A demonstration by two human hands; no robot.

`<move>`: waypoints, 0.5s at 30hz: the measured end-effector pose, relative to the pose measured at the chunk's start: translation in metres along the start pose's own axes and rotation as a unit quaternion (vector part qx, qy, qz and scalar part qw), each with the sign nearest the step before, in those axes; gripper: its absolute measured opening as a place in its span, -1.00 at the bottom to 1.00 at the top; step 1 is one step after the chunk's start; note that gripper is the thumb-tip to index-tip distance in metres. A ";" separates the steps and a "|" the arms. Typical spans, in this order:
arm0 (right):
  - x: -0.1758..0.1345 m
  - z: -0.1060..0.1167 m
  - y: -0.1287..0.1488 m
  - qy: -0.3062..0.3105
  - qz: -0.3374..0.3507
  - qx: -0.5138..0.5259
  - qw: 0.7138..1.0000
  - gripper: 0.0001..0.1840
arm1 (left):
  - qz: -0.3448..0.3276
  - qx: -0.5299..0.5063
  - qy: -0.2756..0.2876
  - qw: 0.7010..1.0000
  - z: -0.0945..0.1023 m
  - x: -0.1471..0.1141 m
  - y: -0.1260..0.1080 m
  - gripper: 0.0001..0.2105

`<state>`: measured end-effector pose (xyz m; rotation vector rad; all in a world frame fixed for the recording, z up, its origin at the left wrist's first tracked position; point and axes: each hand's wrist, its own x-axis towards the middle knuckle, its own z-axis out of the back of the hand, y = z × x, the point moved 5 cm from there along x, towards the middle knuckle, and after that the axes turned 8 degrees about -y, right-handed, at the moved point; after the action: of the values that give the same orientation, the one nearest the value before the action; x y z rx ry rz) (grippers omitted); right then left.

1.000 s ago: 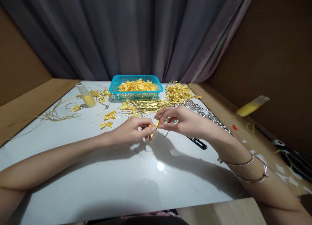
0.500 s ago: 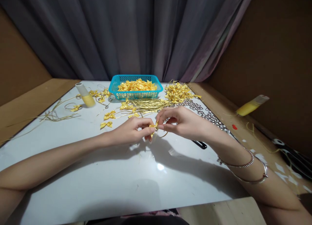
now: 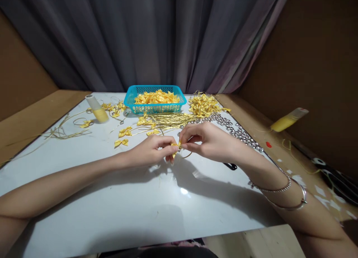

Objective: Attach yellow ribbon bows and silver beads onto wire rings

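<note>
Between the fingertips of both hands is a small yellow ribbon bow (image 3: 175,150), partly covered by them. My left hand (image 3: 157,149) pinches the bow's left side between thumb and fingers. From the right, my right hand (image 3: 201,138) is closed in a pinch at the bow's other edge, where a gold cord (image 3: 188,155) curves out below the fingers. What exactly the right fingertips hold is too small to tell apart. A few loose yellow bows (image 3: 121,142) lie left of the hands, and gold cord lengths (image 3: 170,120) are bunched just behind them.
A blue basket (image 3: 155,108) full of yellow bows stands at the back, beside a heap of corded bows (image 3: 204,104). Silvery beads (image 3: 243,135) spread along the right. A yellow-filled bottle (image 3: 100,113) stands left; another bottle (image 3: 288,120) is at right. A black handle (image 3: 231,166) shows under my right wrist.
The hands stay almost in place, both still at the bow. The right fingertips have shifted very slightly at its edge, and the whole view has moved a little.
</note>
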<state>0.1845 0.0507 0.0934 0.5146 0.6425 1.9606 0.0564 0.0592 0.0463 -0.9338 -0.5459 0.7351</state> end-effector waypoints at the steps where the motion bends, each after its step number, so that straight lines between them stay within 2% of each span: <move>1: 0.000 0.000 0.001 -0.002 0.003 -0.008 1.000 -0.85 | 0.002 -0.003 0.000 1.000 0.000 0.000 0.000 -0.74; 10: -0.001 -0.001 0.002 -0.001 0.011 -0.037 0.999 -0.82 | 0.051 -0.065 0.026 0.996 -0.005 0.002 0.001 -0.73; 15: 0.001 -0.007 -0.004 -0.012 0.022 -0.066 0.998 -0.80 | 0.049 -0.068 0.034 0.996 -0.007 0.003 0.006 -0.77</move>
<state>0.1827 0.0522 0.0854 0.4738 0.4871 2.0201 0.0613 0.0603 0.0382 -1.1132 -0.4982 0.7583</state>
